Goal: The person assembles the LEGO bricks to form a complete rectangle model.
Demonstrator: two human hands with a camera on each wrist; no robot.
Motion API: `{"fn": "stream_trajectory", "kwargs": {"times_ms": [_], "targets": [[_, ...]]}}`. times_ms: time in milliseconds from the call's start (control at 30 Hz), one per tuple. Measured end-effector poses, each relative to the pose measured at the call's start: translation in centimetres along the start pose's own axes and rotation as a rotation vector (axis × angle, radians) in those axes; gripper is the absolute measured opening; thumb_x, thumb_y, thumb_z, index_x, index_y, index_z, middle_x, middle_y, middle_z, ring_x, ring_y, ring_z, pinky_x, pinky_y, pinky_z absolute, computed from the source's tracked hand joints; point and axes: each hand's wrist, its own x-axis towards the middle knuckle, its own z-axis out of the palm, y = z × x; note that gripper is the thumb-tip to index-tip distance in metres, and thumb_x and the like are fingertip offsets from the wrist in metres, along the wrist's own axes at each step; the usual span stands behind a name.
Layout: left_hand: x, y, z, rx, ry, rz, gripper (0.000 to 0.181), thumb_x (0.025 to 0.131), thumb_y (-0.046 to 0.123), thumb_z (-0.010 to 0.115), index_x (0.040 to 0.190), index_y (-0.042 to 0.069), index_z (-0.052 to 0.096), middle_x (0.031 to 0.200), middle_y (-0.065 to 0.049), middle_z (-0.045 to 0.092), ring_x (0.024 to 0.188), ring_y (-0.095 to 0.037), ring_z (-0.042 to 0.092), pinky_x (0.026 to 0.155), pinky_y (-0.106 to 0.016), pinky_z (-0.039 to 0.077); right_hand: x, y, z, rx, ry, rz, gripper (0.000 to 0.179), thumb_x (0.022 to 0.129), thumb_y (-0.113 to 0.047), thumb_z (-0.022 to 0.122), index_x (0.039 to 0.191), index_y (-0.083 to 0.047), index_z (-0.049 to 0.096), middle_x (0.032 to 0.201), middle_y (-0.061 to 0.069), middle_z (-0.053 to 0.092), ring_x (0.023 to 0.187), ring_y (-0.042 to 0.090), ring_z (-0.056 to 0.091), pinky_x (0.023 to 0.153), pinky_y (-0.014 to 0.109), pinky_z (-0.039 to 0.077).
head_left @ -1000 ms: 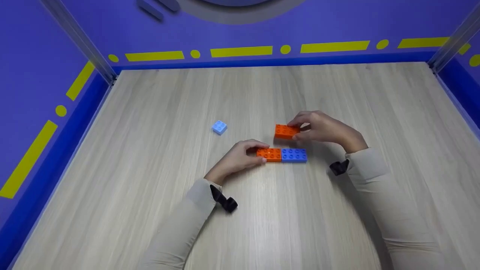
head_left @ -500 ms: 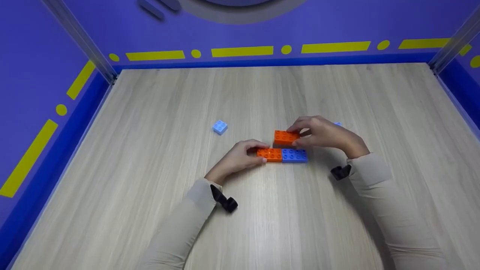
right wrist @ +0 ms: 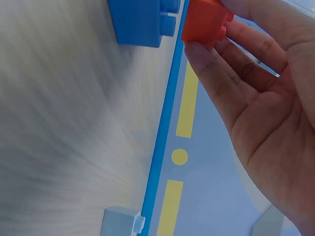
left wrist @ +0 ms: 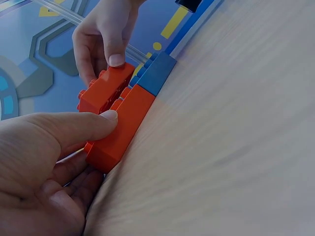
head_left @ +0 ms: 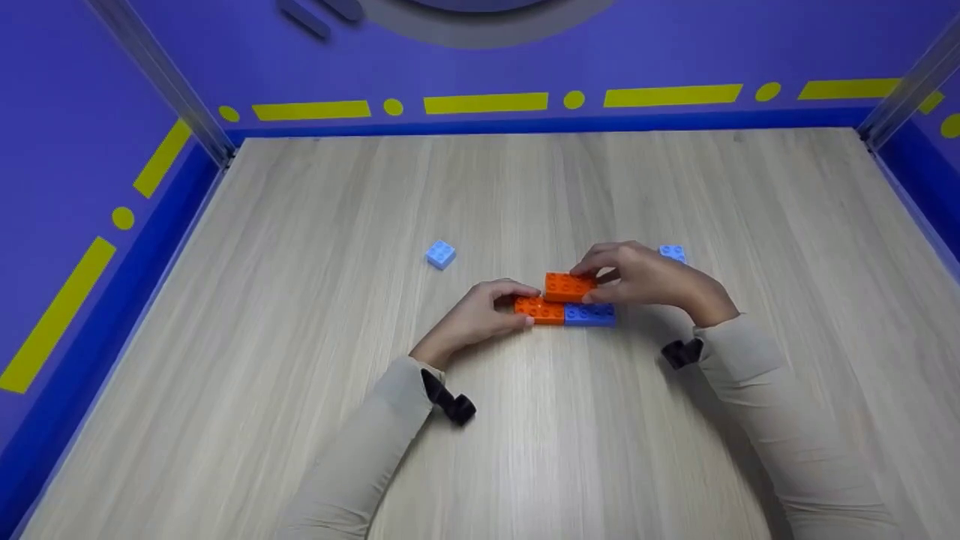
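Note:
My left hand point(head_left: 484, 311) pinches the left end of an orange building brick point(left wrist: 129, 125) lying on the table, thumb on its near side. End to end with that brick stands a blue building brick point(head_left: 590, 315) of the same size. Between thumb and fingers my right hand point(head_left: 637, 277) grips a second orange brick point(head_left: 568, 286) by its right end. This upper brick hangs just over the studs of the lower two and overlaps their seam in the head view. In the right wrist view a gap shows between the held brick point(right wrist: 203, 22) and the blue one point(right wrist: 140, 22).
A small light blue brick point(head_left: 440, 255) lies on the wooden table point(head_left: 337, 225) left of the hands. Another light blue brick point(head_left: 673, 253) sits partly hidden behind my right hand. Blue panels point(head_left: 480, 71) with yellow marks stand along the table's back and sides.
My right hand has brought its orange brick nearer to me, from behind the row to over it. The light blue brick behind that hand has come into view. My left hand stays put.

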Motion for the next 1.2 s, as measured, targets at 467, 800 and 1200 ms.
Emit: {"fn": "stream_trajectory", "kwargs": {"times_ms": [467, 800, 1200], "targets": [[-0.05, 0.07, -0.03, 0.012, -0.001, -0.016, 0.041, 0.083, 0.013, 0.073, 0.123, 0.014, 0.065, 0.129, -0.004, 0.061, 0.126, -0.019, 0.05, 0.113, -0.036, 0.032, -0.13, -0.49, 0.58, 0.009, -0.041, -0.024, 0.032, 0.083, -0.008, 0.073, 0.115, -0.003, 0.068, 0.113, 0.01, 0.065, 0.103, 0.023, 0.064, 0.087, 0.036, 0.055], [-0.04, 0.01, -0.01, 0.017, -0.005, 0.012, 0.041, 0.083, 0.014, 0.074, 0.124, 0.011, 0.065, 0.129, -0.006, 0.061, 0.124, -0.02, 0.052, 0.111, -0.035, 0.035, -0.18, -0.48, 0.98, -0.019, -0.035, -0.051, 0.032, 0.083, -0.01, 0.074, 0.113, -0.002, 0.069, 0.11, 0.01, 0.065, 0.1, 0.023, 0.064, 0.085, 0.036, 0.056], [-0.06, 0.04, -0.09, 0.019, -0.004, -0.012, 0.042, 0.084, 0.015, 0.073, 0.125, 0.015, 0.065, 0.129, -0.002, 0.061, 0.124, -0.017, 0.051, 0.112, -0.034, 0.033, -0.2, -0.99, 1.02, -0.028, -0.047, -0.035, 0.032, 0.083, -0.01, 0.074, 0.113, -0.003, 0.069, 0.11, 0.009, 0.065, 0.101, 0.023, 0.065, 0.084, 0.035, 0.056]]}}
